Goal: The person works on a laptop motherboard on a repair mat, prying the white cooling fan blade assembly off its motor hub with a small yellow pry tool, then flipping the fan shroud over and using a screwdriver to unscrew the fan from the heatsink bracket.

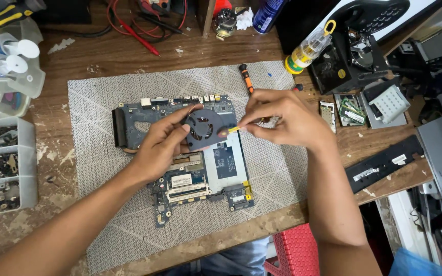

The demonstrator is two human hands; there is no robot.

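holding fan (204, 128) in left hand (162, 143) above circuit board (200, 174) | right hand (287, 120) pinched its yellow-tipped wire (234, 129) | risk: a hard tug likely snaps the wire

A worn wooden table (78, 61) carries a grey woven mat (108, 194) at its middle. Directly on the wood lie a clear parts tray (3, 168) at the left, red wires (139, 25) at the back, and a black strip (384, 163) at the right.
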